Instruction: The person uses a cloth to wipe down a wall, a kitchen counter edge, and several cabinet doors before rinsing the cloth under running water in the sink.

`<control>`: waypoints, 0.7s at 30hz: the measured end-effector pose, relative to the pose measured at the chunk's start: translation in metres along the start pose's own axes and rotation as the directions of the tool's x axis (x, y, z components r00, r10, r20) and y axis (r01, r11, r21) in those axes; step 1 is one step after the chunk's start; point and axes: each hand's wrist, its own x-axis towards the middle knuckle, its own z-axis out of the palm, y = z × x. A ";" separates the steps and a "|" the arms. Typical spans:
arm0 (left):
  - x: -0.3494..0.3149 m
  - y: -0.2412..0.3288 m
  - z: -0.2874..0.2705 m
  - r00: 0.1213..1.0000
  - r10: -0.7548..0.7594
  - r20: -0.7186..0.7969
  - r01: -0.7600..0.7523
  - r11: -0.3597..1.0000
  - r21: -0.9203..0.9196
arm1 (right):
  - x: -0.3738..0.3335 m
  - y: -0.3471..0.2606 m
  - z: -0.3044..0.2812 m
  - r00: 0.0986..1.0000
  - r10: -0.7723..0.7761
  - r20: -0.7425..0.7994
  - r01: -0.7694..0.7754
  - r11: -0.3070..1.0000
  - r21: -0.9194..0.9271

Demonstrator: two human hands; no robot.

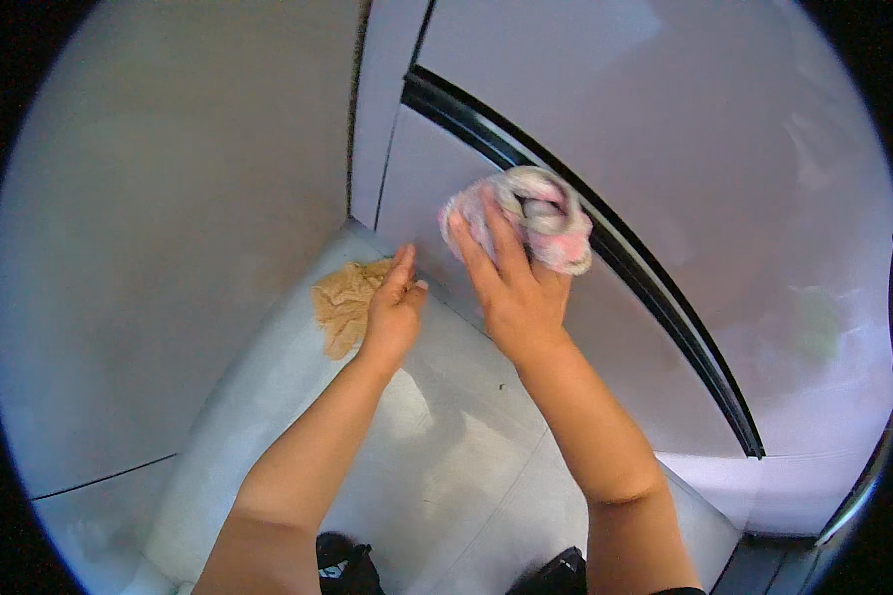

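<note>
A bunched pink-and-white cloth [558,233] lies under my right hand [531,297], whose fingers spread over it and press it to a pale lavender panel [446,164]. The cloth's upper edge overlaps a long curved black strip [665,307] running across that panel. My left hand [395,315] is lower and to the left, its fingers stretched out and the thumb apart. Just behind it is a crumpled tan cloth [342,305], partly covered by the hand. Whether that hand touches the tan cloth, I cannot tell.
A large grey wall [179,198] rises on the left and meets the lavender panel at a corner. Pale tiled floor [466,446] lies below, with a dark shoe [347,563] at the lower edge and another dark shoe [556,573] to its right.
</note>
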 end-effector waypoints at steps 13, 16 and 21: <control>-0.045 0.026 0.059 0.949 0.054 0.310 -0.150 0.943 0.296 | -0.140 0.021 -0.022 0.921 0.097 0.377 -0.179 0.965 0.189; -0.049 0.025 0.071 0.950 0.071 0.304 -0.170 0.935 0.312 | -0.107 0.034 -0.051 0.993 0.044 0.106 -0.045 0.999 0.008; -0.055 0.022 0.096 0.965 0.084 0.250 -0.172 0.920 0.352 | -0.132 0.033 -0.061 0.856 0.333 0.396 -0.429 0.884 0.184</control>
